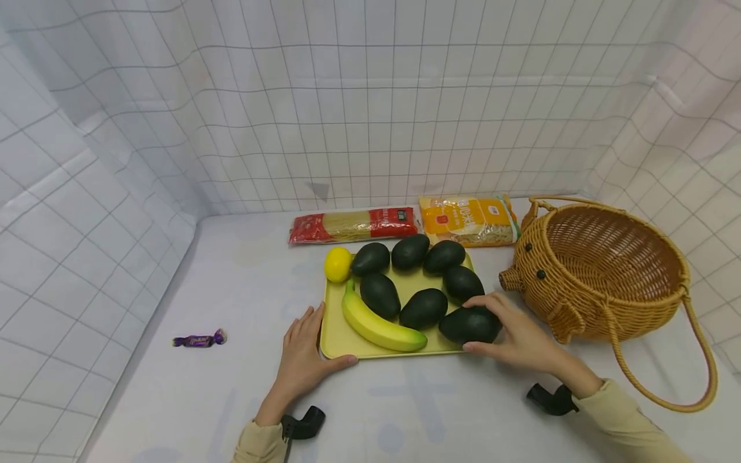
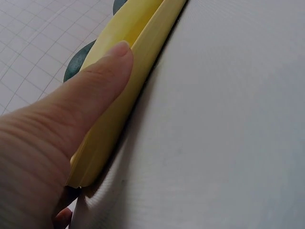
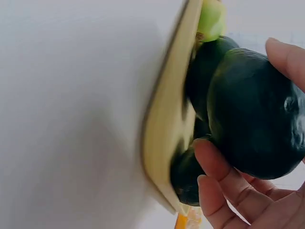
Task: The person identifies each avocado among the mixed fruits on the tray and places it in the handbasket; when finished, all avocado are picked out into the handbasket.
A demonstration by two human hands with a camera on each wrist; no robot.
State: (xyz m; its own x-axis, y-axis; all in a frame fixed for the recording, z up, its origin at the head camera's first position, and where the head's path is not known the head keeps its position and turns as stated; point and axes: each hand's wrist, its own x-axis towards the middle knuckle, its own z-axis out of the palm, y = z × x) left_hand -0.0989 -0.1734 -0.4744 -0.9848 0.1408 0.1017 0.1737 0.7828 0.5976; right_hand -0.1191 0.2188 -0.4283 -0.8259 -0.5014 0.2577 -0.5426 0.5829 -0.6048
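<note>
A pale yellow tray (image 1: 354, 345) carries several dark green avocados (image 1: 424, 308), a banana (image 1: 379, 328) and a lemon (image 1: 338, 264). My left hand (image 1: 301, 360) rests at the tray's front left corner, fingers stretched along the left side. Its thumb (image 2: 107, 67) lies straight against the front rim in the left wrist view. At the front right, my right hand (image 1: 523, 334) holds one avocado (image 1: 470, 325) between thumb and fingers. In the right wrist view that held avocado (image 3: 257, 114) stands in front of the others, above the tray's edge.
To the right stands a wicker pig-shaped basket (image 1: 579, 308) with its handle hanging down in front. A red noodle packet (image 1: 354, 226) and an orange packet (image 1: 469, 220) lie behind the tray. At left is a purple wrapped candy (image 1: 199, 339). White gridded cloth walls surround the table.
</note>
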